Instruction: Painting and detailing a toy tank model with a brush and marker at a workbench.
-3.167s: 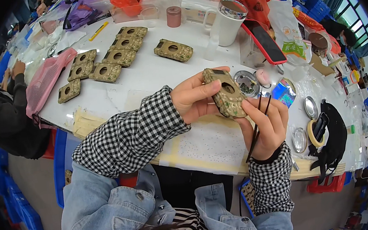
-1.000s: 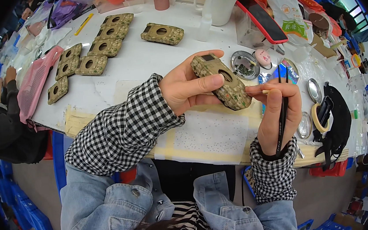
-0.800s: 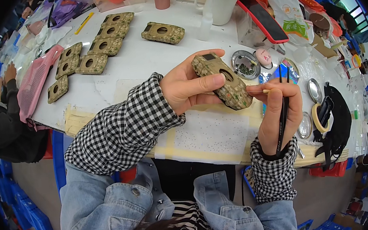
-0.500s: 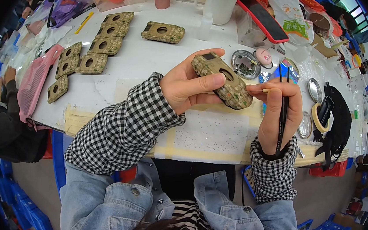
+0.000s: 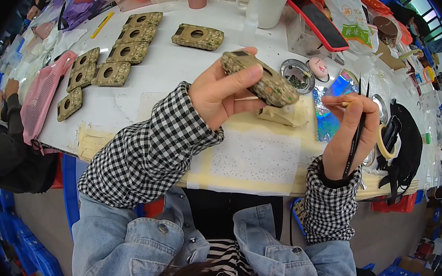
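Observation:
My left hand (image 5: 219, 93) is closed around a camouflage-patterned model tank hull (image 5: 278, 89), thumb on top, holding it tilted above the table. Part of the hull's round opening shows past the thumb. Just to the right, apart from the hull, my right hand (image 5: 346, 136) pinches a thin pale stick (image 5: 339, 103) with a fine tip. Black tweezers (image 5: 358, 143) rest in the same hand, their points up. Below the hands lies a white sheet (image 5: 255, 158) with rows of tiny dots. A small cream block (image 5: 283, 116) sits beneath the hull.
More camouflage hulls (image 5: 134, 34) stand in groups at the back left; a single hull (image 5: 198, 37) sits nearer the middle. A round metal tin (image 5: 297, 75), shiny blue sheet (image 5: 327, 120), white mug (image 5: 272, 5) and red-cased phone (image 5: 322, 26) are right. Another person's sleeve (image 5: 14, 118) shows left.
My right hand has moved right, taking the stick away from the hull's end. My left hand has raised the hull slightly and tipped it, so its opening shows less.

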Action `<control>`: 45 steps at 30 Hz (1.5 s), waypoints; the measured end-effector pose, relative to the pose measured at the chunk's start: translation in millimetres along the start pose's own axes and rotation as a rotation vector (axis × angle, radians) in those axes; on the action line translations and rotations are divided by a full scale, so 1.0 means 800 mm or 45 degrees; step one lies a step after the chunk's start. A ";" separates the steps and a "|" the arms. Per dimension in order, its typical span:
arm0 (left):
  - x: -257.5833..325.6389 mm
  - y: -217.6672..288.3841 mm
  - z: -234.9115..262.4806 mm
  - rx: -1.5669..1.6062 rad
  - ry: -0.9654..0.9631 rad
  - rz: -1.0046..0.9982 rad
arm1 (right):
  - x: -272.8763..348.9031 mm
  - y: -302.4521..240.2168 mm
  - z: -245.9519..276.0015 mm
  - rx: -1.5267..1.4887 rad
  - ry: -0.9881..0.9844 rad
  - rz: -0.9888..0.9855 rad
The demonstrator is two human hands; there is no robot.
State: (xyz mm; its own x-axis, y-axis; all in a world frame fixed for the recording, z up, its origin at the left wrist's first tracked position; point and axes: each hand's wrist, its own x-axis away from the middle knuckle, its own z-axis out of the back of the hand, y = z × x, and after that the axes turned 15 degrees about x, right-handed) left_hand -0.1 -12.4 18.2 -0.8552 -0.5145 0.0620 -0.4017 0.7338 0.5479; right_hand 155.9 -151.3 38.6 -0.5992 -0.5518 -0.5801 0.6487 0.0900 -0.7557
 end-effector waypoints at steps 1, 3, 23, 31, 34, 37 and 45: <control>-0.001 0.004 -0.002 0.016 0.054 -0.050 | -0.003 0.005 0.005 0.213 -0.040 0.074; -0.005 0.008 0.002 0.073 0.131 -0.139 | -0.004 0.016 0.004 0.594 -0.069 0.249; -0.013 0.019 0.016 0.210 0.226 -0.421 | 0.037 -0.008 0.001 -0.134 -0.727 0.134; -0.023 0.016 0.036 0.257 0.139 -0.359 | 0.050 -0.002 -0.029 -0.236 -1.286 -0.381; -0.024 0.016 0.034 0.254 0.124 -0.354 | 0.054 -0.007 -0.032 -0.251 -1.225 -0.442; -0.024 0.015 0.033 0.244 0.121 -0.364 | 0.056 -0.005 -0.034 -0.219 -1.219 -0.326; -0.023 0.014 0.035 0.242 0.096 -0.358 | 0.059 0.000 -0.038 -0.178 -1.238 -0.286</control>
State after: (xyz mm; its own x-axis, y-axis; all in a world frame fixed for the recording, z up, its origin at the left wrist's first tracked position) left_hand 2.0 18.2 -0.2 -0.6785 -0.7346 -0.0043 -0.6784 0.6244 0.3871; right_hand 113.5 -152.4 1.6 -0.0171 -0.9993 0.0332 0.4692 -0.0373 -0.8823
